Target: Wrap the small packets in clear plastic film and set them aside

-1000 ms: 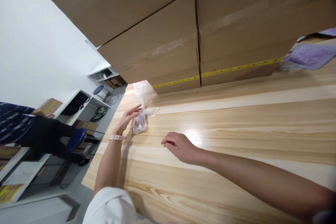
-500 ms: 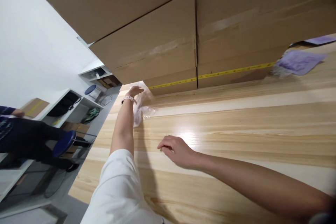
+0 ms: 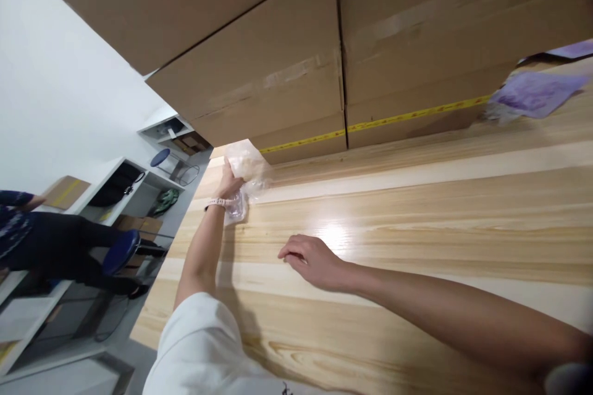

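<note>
My left hand (image 3: 228, 184) is stretched out to the far left of the wooden table (image 3: 417, 210) and is closed on a crumpled clear plastic bag (image 3: 248, 166) by the foot of the cardboard boxes. A second small clear bag (image 3: 238, 207) lies on the table right under my left wrist, which wears a pale band. My right hand (image 3: 311, 259) rests on the table nearer to me, fingers loosely curled and pointing left, with nothing in them.
Stacked cardboard boxes (image 3: 343, 55) with yellow tape fill the back of the table. A purple cloth (image 3: 532, 92) lies at the right end. Left of the table edge, another person (image 3: 41, 241) sits on a blue stool (image 3: 121, 244) beside white shelves.
My left hand let go of the small bag, reached further back to the bag by the boxes, and has now closed on it. My right hand has hardly moved.
</note>
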A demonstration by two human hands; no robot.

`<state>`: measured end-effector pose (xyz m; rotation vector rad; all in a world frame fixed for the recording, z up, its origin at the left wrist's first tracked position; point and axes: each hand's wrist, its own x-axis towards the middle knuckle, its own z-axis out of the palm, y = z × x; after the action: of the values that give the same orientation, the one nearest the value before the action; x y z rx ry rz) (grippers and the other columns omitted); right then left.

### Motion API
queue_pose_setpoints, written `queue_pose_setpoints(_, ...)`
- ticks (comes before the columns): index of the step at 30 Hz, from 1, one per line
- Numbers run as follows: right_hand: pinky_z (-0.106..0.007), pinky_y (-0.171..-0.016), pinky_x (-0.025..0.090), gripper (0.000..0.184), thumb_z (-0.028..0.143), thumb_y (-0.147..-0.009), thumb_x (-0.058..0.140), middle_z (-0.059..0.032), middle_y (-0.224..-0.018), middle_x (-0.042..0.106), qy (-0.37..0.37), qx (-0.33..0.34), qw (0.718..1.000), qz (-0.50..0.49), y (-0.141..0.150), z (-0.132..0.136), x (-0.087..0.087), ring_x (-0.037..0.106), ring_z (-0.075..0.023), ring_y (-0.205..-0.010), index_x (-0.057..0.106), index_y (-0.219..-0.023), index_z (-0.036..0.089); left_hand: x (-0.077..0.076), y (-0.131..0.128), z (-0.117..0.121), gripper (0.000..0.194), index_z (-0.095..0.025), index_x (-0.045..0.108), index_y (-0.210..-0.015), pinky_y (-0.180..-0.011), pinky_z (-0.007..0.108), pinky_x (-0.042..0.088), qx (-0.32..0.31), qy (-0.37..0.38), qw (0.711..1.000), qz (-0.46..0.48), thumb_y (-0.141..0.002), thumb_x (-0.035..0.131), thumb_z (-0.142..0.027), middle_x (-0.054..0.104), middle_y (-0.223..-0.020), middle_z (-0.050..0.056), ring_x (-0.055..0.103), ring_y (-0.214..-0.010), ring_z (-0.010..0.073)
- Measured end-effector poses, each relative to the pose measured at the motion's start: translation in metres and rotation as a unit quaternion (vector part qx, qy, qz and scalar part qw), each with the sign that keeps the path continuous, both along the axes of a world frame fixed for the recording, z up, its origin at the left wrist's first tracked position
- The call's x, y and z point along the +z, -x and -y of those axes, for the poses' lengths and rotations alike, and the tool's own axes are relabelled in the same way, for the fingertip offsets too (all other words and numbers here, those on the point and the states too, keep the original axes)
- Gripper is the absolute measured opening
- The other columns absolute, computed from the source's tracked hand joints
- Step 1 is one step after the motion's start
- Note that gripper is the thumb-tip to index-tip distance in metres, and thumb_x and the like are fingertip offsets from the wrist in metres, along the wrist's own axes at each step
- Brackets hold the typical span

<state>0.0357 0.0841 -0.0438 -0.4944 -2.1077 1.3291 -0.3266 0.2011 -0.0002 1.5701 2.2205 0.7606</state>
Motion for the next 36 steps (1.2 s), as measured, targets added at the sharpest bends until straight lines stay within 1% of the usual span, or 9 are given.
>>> queue_pose_setpoints(4,-0.03,-0.081,0.05,0.028,0.005,-0.091,0.053,-0.006,-0.094,0.075,0.005,0.003,1.0,0.01,-0.001,0.0,0.003,0.068,-0.0185,-0.088,0.077,-0.095,0.017,-0.007,-0.002,0.032,0.089,-0.012,0.044,-0.151,-0.086,0.031,0.054,0.157,-0.137,0.977,0.045,-0.064,0.06,-0.014,0.067,-0.119,0.014,0.068,-0.102,0.0242)
queue_pose_setpoints(8,-0.029,-0.081,0.049,0.028,0.004,-0.091,0.053,-0.0057,-0.096,0.075,0.009,0.009,1.0,0.014,-0.003,0.0,0.006,0.068,-0.018,-0.089,0.077,-0.095,0.017,0.004,-0.004,0.046,0.054,-0.008,0.067,-0.119,-0.077,0.029,0.053,0.194,-0.147,0.967,0.071,-0.067,0.054,-0.018,0.071,-0.09,0.008,0.067,-0.085,0.0204)
queue_pose_setpoints(12,-0.029,-0.08,0.048,0.028,0.004,-0.09,0.053,-0.0055,-0.096,0.075,0.013,0.008,1.0,0.023,-0.002,-0.001,0.006,0.067,-0.018,-0.089,0.077,-0.095,0.017,0.026,-0.006,0.078,0.04,-0.016,0.075,-0.105,-0.099,0.036,0.05,0.135,-0.067,0.985,0.086,-0.067,0.07,-0.026,0.075,-0.111,0.01,0.065,-0.112,0.0281)
queue_pose_setpoints(17,-0.029,-0.082,0.048,0.027,0.005,-0.091,0.054,-0.0051,-0.097,0.075,0.014,0.011,1.0,0.017,-0.002,0.0,0.005,0.067,-0.0182,-0.09,0.077,-0.095,0.018,0.02,-0.033,0.12,0.073,-0.025,0.06,-0.142,-0.122,0.046,0.027,-0.006,0.088,0.996,-0.009,-0.076,0.076,-0.052,0.045,-0.159,0.011,0.032,-0.152,0.0343)
queue_pose_setpoints(21,-0.029,-0.082,0.049,0.026,0.006,-0.091,0.054,-0.0048,-0.095,0.075,-0.004,0.003,1.0,0.006,0.0,0.0,0.001,0.067,-0.018,-0.089,0.076,-0.093,0.019,-0.008,-0.077,0.129,0.071,-0.018,0.049,-0.152,-0.125,0.052,0.019,-0.039,0.093,0.978,-0.185,-0.091,0.059,-0.051,0.031,-0.166,0.017,0.018,-0.157,0.0361)
queue_pose_setpoints(25,-0.031,-0.085,0.049,0.023,0.008,-0.094,0.054,-0.0054,-0.097,0.075,-0.079,0.002,0.997,0.004,0.001,0.002,-0.002,0.067,-0.0193,-0.093,0.075,-0.096,0.019,-0.022,-0.122,0.124,0.066,-0.019,0.047,-0.153,-0.125,0.055,0.019,-0.074,0.079,0.97,-0.218,-0.093,0.057,-0.046,0.031,-0.166,0.016,0.017,-0.156,0.0376)
queue_pose_setpoints(28,-0.033,-0.085,0.048,0.018,0.013,-0.096,0.055,-0.0081,-0.098,0.075,-0.195,0.029,0.98,-0.005,-0.003,0.01,-0.002,0.066,-0.021,-0.094,0.072,-0.102,0.016,-0.02,-0.166,0.117,0.067,-0.019,0.047,-0.153,-0.125,0.056,0.02,-0.134,0.074,0.967,-0.202,-0.092,0.059,-0.046,0.03,-0.166,0.015,0.016,-0.157,0.0373)
queue_pose_setpoints(32,-0.033,-0.078,0.046,0.015,0.014,-0.096,0.054,-0.0098,-0.094,0.072,-0.382,0.096,0.919,0.001,-0.026,0.028,0.0,0.061,-0.021,-0.088,0.069,-0.096,0.015,-0.015,-0.251,0.106,0.071,-0.02,0.046,-0.155,-0.127,0.056,0.014,-0.25,0.071,0.951,-0.167,-0.091,0.063,-0.046,0.025,-0.168,0.014,0.012,-0.157,0.0377)
queue_pose_setpoints(36,-0.032,-0.07,0.044,0.018,0.012,-0.097,0.049,-0.0081,-0.09,0.07,-0.441,0.09,0.893,0.027,-0.082,0.039,0.0,0.056,-0.0201,-0.082,0.067,-0.091,0.016,0.002,-0.328,0.104,0.077,-0.026,0.04,-0.158,-0.126,0.058,0.013,-0.381,0.067,0.922,-0.021,-0.091,0.065,-0.052,0.013,-0.172,0.012,0.005,-0.159,0.0363)
